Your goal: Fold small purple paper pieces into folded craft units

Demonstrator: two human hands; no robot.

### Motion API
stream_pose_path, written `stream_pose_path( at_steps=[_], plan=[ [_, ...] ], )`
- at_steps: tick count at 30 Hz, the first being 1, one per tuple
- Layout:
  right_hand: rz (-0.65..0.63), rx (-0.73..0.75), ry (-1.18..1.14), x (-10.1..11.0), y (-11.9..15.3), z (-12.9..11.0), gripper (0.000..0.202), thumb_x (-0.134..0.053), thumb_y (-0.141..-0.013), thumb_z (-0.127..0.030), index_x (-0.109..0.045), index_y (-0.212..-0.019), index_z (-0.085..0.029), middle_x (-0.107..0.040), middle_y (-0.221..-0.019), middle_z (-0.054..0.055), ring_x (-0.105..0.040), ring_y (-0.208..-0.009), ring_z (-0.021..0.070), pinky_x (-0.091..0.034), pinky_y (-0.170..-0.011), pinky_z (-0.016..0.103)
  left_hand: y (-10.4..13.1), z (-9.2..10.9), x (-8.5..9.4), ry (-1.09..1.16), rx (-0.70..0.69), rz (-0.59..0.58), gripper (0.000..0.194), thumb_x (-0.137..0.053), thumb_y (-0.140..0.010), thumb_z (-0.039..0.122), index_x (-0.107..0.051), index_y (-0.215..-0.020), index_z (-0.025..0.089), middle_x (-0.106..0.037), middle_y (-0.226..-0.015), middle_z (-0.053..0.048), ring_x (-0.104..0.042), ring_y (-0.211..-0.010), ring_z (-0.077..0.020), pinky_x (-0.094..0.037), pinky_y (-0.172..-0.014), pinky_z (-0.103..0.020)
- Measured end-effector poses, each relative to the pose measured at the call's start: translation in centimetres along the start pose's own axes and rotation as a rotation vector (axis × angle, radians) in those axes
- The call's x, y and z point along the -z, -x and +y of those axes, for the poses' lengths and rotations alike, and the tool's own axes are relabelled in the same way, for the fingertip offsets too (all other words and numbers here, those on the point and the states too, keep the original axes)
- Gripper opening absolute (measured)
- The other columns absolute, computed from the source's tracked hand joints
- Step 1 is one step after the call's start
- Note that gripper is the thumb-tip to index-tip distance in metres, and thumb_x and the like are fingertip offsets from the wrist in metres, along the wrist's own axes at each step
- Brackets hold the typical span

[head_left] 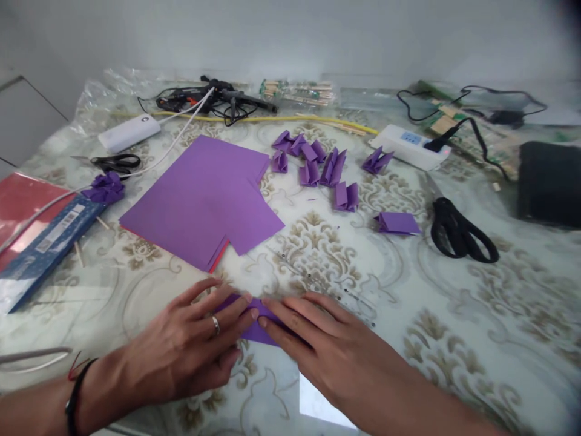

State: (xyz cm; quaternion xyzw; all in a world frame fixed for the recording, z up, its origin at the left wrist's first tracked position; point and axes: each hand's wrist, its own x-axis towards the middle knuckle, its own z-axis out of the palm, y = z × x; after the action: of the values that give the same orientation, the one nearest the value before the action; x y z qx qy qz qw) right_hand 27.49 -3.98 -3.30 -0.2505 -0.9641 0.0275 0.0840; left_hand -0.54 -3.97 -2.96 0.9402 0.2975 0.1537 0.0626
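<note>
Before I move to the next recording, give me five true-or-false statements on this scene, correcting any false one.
1. The left hand and right hand both touch a small purple paper. True.
2. The ring is on the right hand. False: the silver ring is on the left hand.
3. Red shows beneath the large purple sheets. True.
4. The power strip is black. False: the power strip is white.
5. The scissors on the right have black handles. True.

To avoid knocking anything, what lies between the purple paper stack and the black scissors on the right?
In the head view, a folded purple piece lies close to the black scissors, with more folded pieces farther back toward the paper stack.
</note>
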Motion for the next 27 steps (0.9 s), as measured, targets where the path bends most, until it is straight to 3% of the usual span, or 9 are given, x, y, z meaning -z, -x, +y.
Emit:
stream_pose_path(
  at_steps=[11, 18, 22, 24, 26, 27],
  plan=[
    [0.01, -0.048, 0.039, 0.1, 3.9, 0.5, 0.063, -0.052, -0.086, -0.004, -0.06, -0.147, -0.016, -0.065, -0.152, 0.01, -0.064, -0.126, 0.0312, -0.049, -0.105, 0.052, 3.4, -0.8, 0.9, -0.134, 0.069, -0.069, 0.049, -0.064, -0.097, 0.02, -0.063, -0.146, 0.026, -0.072, -0.144, -0.003, -0.061, -0.134, -0.0304, -0.038, -0.121, -0.052],
    [0.034, -0.106, 0.092, -0.1, 6.2, 0.3, 0.071, -0.048, -0.078, 0.004, -0.064, -0.143, -0.018, -0.066, -0.151, 0.012, -0.066, -0.124, 0.0321, -0.048, -0.1, 0.055, 4.2, -0.8, 1.3, -0.163, 0.068, -0.095, 0.052, -0.064, -0.097, 0.019, -0.061, -0.149, 0.027, -0.069, -0.148, -0.003, -0.058, -0.136, -0.0315, -0.033, -0.123, -0.055],
    [0.058, -0.138, 0.07, 0.0, 6.0, 0.2, 0.055, -0.05, -0.086, 0.001, -0.071, -0.133, -0.019, -0.069, -0.146, 0.011, -0.066, -0.12, 0.0327, -0.05, -0.1, 0.054, 3.1, -0.4, 1.4, -0.089, 0.106, -0.022, 0.045, -0.067, -0.097, 0.019, -0.065, -0.141, 0.025, -0.073, -0.138, -0.007, -0.063, -0.128, -0.0313, -0.039, -0.119, -0.053],
    [0.078, -0.151, 0.029, 0.4, 5.1, 0.2, 0.044, -0.05, -0.093, -0.001, -0.074, -0.125, -0.019, -0.073, -0.139, 0.012, -0.066, -0.12, 0.0321, -0.051, -0.1, 0.052, 1.5, -0.1, 1.3, -0.001, 0.165, 0.037, 0.025, -0.071, -0.097, 0.023, -0.073, -0.122, 0.024, -0.076, -0.125, -0.007, -0.065, -0.123, -0.0307, -0.047, -0.112, -0.05],
    [0.136, -0.199, -0.055, 0.8, 3.9, 0.1, 0.03, -0.053, -0.101, -0.011, -0.077, -0.115, -0.021, -0.078, -0.128, 0.009, -0.067, -0.115, 0.031, -0.053, -0.098, 0.051, -0.3, 0.1, 1.1, 0.063, 0.186, 0.022, 0.01, -0.073, -0.097, 0.023, -0.073, -0.107, 0.024, -0.075, -0.113, -0.006, -0.069, -0.11, -0.0284, -0.054, -0.098, -0.046],
    [0.165, -0.224, -0.104, 1.0, 3.3, 0.1, 0.026, -0.054, -0.103, -0.014, -0.077, -0.111, -0.02, -0.079, -0.122, 0.009, -0.067, -0.113, 0.0305, -0.054, -0.096, 0.05, -1.3, 0.1, 0.9, 0.075, 0.207, -0.023, 0.014, -0.073, -0.096, 0.021, -0.071, -0.11, 0.023, -0.075, -0.112, -0.006, -0.07, -0.105, -0.0277, -0.056, -0.095, -0.046]
  ],
)
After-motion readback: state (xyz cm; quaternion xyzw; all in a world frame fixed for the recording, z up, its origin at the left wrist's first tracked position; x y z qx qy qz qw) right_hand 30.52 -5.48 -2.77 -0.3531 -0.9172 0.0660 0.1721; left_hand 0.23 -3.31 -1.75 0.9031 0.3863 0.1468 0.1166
